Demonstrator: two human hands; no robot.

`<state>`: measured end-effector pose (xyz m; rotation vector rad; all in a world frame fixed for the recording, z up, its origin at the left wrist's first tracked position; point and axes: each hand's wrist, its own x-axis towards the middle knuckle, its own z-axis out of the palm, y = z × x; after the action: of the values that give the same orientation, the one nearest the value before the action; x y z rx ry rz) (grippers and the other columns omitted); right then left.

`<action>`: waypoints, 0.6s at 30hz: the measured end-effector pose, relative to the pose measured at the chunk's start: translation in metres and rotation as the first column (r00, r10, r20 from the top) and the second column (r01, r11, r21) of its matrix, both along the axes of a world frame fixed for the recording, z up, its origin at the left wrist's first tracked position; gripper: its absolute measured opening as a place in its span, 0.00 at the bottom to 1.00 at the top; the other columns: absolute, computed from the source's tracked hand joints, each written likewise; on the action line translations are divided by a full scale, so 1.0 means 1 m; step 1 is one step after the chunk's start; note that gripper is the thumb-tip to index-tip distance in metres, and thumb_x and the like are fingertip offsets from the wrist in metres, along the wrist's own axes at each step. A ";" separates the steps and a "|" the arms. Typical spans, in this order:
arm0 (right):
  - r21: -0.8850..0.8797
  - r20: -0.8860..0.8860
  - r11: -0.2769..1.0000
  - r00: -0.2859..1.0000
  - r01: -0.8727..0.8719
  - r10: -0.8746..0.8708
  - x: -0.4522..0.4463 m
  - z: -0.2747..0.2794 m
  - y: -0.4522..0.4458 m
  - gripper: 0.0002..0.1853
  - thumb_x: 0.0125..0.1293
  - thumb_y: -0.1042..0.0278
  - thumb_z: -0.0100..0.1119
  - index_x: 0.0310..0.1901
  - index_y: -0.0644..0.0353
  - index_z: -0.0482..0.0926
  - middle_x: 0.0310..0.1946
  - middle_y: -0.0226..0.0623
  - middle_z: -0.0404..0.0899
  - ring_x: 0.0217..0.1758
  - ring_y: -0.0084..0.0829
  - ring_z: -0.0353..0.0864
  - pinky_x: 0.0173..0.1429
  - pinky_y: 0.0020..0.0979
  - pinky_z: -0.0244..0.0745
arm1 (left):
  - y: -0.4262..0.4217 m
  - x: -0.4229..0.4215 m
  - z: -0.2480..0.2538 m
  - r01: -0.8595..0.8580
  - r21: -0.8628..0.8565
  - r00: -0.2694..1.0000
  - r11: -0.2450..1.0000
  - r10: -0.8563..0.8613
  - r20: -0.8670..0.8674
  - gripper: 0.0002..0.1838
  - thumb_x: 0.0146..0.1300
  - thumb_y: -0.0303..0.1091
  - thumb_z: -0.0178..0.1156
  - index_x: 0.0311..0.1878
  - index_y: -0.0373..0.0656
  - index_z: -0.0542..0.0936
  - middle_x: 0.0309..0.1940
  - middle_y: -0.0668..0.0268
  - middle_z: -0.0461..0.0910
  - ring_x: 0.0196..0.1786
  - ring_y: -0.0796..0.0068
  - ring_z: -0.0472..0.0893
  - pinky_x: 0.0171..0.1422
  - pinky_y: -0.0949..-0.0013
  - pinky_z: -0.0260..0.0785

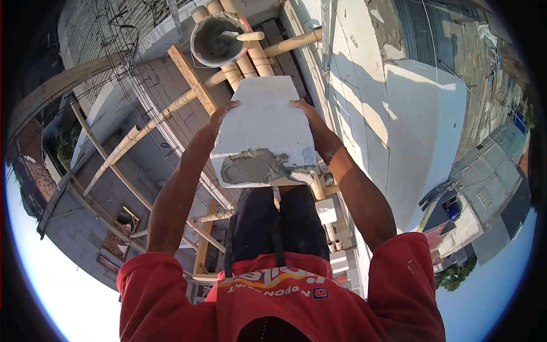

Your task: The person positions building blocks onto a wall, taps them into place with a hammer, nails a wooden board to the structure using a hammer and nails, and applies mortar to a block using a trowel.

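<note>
A large white lightweight concrete block [263, 122] is held up in front of my body, between both hands. My left hand [219, 118] grips its left side, with the fingertips at the edge and most fingers hidden behind. On the opposite side my right hand [316, 128] clasps the block in the same way. Wet grey mortar [253, 166] is smeared over the end of the block nearest me. Beyond the block, a bucket [220, 40] of grey mortar stands on bamboo poles, and a trowel with a wooden handle [250, 36] rests in it.
Bamboo scaffold poles [154, 122] cross beneath me, with a wooden plank [192, 80] beside them. Thin steel rods and wires [137, 68] run along the left. A pale block wall [364, 114] rises on the right. Far below lie roofs [484, 176].
</note>
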<state>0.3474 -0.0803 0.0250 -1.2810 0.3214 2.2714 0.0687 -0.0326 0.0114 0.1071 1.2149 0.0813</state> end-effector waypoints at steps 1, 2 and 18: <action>0.008 -0.028 0.997 0.996 0.081 -0.080 -0.010 -0.017 -0.002 0.31 0.68 0.46 0.52 0.62 0.64 0.72 0.48 0.43 0.80 0.48 0.36 0.82 0.52 0.38 0.79 | 0.011 -0.006 -0.016 0.045 0.016 0.999 0.999 -0.045 -0.019 0.39 0.61 0.61 0.60 0.64 0.36 0.74 0.51 0.51 0.80 0.47 0.59 0.82 0.52 0.58 0.76; 0.013 -0.057 0.987 0.986 0.159 -0.158 -0.021 -0.034 -0.003 0.31 0.68 0.45 0.52 0.60 0.65 0.73 0.46 0.42 0.80 0.46 0.35 0.82 0.50 0.37 0.79 | 0.019 -0.009 -0.031 0.089 0.031 0.995 0.996 -0.088 -0.039 0.40 0.60 0.62 0.60 0.64 0.36 0.74 0.52 0.51 0.80 0.46 0.60 0.82 0.52 0.58 0.76; -0.116 0.035 0.917 0.924 0.382 -0.380 -0.081 -0.134 0.006 0.31 0.63 0.48 0.56 0.61 0.64 0.71 0.47 0.44 0.79 0.46 0.36 0.81 0.51 0.37 0.77 | 0.077 -0.065 -0.127 0.145 -0.136 0.987 0.980 -0.153 -0.050 0.24 0.75 0.47 0.53 0.67 0.46 0.74 0.61 0.59 0.75 0.61 0.67 0.77 0.66 0.65 0.69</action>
<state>0.2668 -0.0741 -0.1088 -1.1694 0.6537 1.9349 0.0034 0.0443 -0.1161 0.0847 1.2658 -0.1341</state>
